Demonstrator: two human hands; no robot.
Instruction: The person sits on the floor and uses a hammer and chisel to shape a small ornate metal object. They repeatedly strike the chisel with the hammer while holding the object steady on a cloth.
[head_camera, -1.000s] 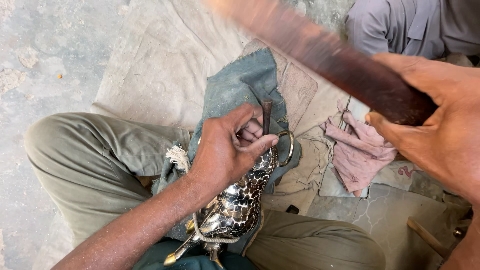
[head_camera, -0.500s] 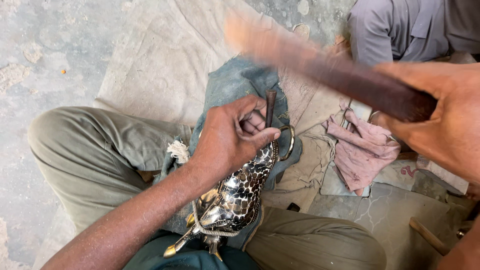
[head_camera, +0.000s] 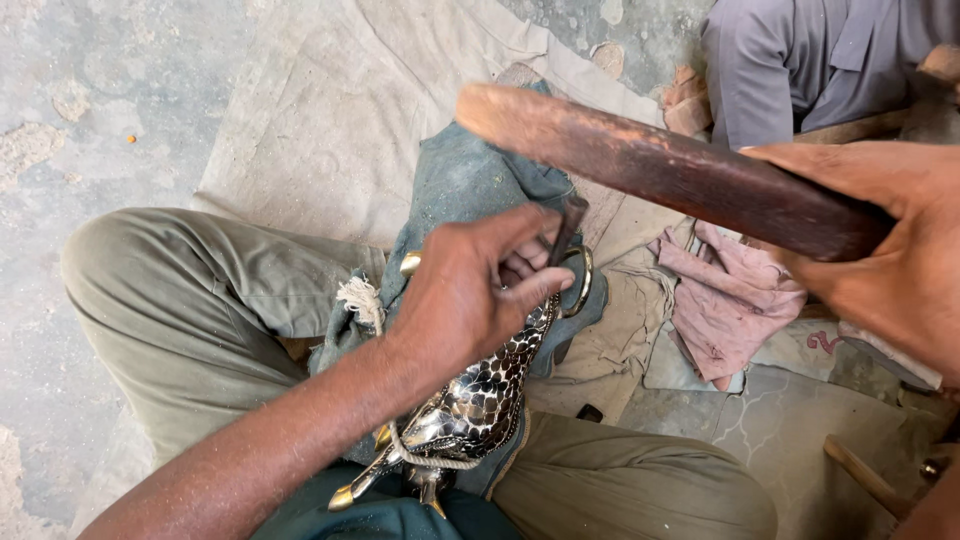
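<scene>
Down comes the wooden mallet (head_camera: 660, 170) from its raised, blurred sweep, now sharp and level above the work, with the right hand (head_camera: 880, 250) wrapped tight round its handle end. Left hand (head_camera: 480, 290) pinches one dark metal punch (head_camera: 565, 230) upright against the ornament (head_camera: 480, 400), fingers closed on it. That single ornament is a glossy, dark, scale-patterned metal piece with brass tips and a brass ring (head_camera: 580, 280), lying across the lap on a blue-grey cloth (head_camera: 470, 180). One pink rag (head_camera: 730, 300) sits just right, near the sackcloth's (head_camera: 330, 110) edge; bare sackcloth spreads on the far side.
</scene>
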